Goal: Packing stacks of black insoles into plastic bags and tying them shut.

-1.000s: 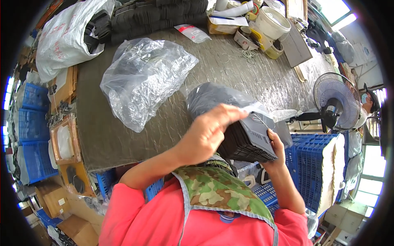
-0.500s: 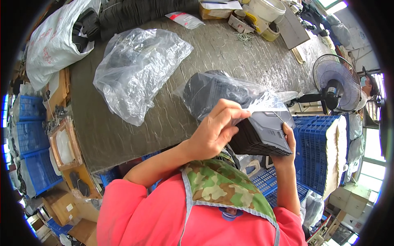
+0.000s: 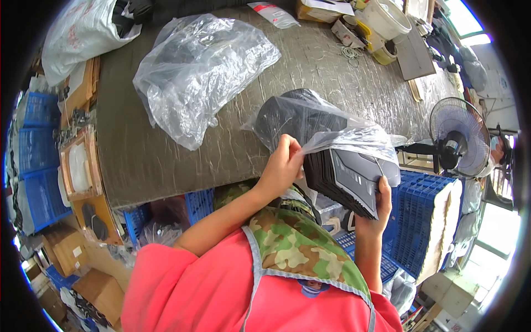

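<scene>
My left hand (image 3: 281, 170) pinches the open edge of a clear plastic bag (image 3: 362, 138) at the near side of the table. My right hand (image 3: 375, 209) grips a stack of dark flat pieces (image 3: 354, 185) by its right edge. The top piece is smooth grey with moulded lines, and the stack's layered black edges face my left hand. The bag's mouth lies over the far part of the stack. Inside the bag, beyond my hands, rest more dark rounded pieces (image 3: 298, 117). What these pieces are, I cannot tell.
A large crumpled clear bag (image 3: 202, 77) lies on the dark table (image 3: 144, 171), left of my hands. Tubs (image 3: 387, 19) and a box (image 3: 321, 10) stand at the back right. To the right are a fan (image 3: 459, 133) and a blue crate (image 3: 420, 216).
The bag's edge has been drawn further over the stack. My left hand has shifted slightly left and down, now pinching the film. The whole view has also tilted a little.
</scene>
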`<act>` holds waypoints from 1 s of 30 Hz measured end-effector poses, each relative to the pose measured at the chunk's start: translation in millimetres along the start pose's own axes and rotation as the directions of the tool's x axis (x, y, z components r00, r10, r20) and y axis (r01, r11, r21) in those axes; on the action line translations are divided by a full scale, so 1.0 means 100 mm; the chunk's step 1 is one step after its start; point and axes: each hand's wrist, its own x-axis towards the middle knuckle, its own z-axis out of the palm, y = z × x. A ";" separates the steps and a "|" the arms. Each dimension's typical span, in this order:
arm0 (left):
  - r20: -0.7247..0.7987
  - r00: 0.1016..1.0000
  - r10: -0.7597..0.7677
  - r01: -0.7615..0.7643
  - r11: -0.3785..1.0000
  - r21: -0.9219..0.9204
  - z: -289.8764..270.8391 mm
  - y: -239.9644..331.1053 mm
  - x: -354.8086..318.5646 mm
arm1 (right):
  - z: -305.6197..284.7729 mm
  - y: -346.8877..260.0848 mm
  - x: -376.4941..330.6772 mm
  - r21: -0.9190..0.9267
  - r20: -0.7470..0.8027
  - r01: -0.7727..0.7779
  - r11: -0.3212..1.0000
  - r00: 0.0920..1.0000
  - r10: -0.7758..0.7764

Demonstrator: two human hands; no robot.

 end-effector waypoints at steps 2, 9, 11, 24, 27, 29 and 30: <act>0.069 0.981 -0.182 0.195 0.893 -0.406 0.09 -0.05 0.03 | -0.05 0.00 0.04 0.000 0.011 0.013 1.000 1.000 -0.013; -0.067 0.843 0.534 -0.407 0.714 0.570 0.19 -0.34 0.02 | -0.13 -0.08 0.10 -0.058 0.079 0.027 0.998 0.997 -0.023; -0.166 0.924 0.344 -0.262 0.887 0.380 0.24 -0.29 0.02 | -0.13 -0.10 0.10 -0.044 0.108 0.044 0.998 0.993 -0.039; -0.138 0.796 0.589 -0.423 0.705 0.569 0.28 -0.37 -0.03 | -0.06 -0.22 0.18 0.066 0.120 -0.099 0.993 0.989 0.091; -0.170 0.828 0.535 -0.408 0.780 0.474 0.34 -0.29 -0.18 | -0.09 -0.26 0.20 0.113 0.125 -0.134 0.984 0.985 0.120; -0.172 0.869 0.464 -0.409 0.869 0.278 0.39 -0.20 -0.38 | -0.14 -0.27 0.24 0.142 0.133 -0.160 0.977 0.981 0.142; -0.203 0.866 0.456 -0.420 0.886 0.198 0.41 -0.09 -0.46 | -0.19 -0.26 0.27 0.060 0.122 -0.125 0.990 0.986 0.117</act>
